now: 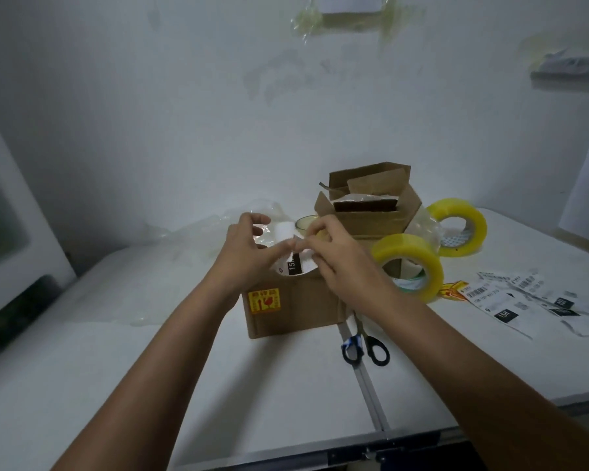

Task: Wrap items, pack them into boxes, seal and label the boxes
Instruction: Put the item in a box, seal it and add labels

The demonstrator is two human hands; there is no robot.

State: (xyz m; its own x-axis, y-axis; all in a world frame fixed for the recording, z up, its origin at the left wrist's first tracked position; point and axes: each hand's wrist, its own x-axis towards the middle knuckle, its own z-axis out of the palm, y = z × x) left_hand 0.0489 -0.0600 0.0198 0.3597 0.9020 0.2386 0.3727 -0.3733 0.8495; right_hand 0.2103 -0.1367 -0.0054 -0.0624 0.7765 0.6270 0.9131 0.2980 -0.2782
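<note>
Left hand: your left hand point(249, 248) is raised over the closed box, fingers curled, thumb and forefinger pinching one edge of the shipping label.
Right hand: your right hand point(337, 256) meets the left, fingertips pinching the same label from the other side; both hands are closed on it together.
Shipping label: the shipping label point(298, 265) is white with a black "15" mark, curved between your hands just above the box top; you appear to be peeling its backing.
Closed box: the closed box point(300, 307) sits under your hands and carries a yellow fragile sticker point(264, 301) on its near face.
Risk: the label may curl onto itself or land crooked, since it is bent and held only by its edges.
Risk: your right forearm passes near the nearer tape roll point(410, 265); a sweep could knock it.
Nearby: scissors point(366, 341) lie just right of the box; a second tape roll point(458, 227) and an open box point(371, 205) stand behind; spare labels point(521, 300) lie at right; clear wrap point(218, 222) lies behind the left hand.
Surface: a white folding table point(150, 368) with a metal seam.
Room: a pale, stained wall point(184, 96), dimly lit.
</note>
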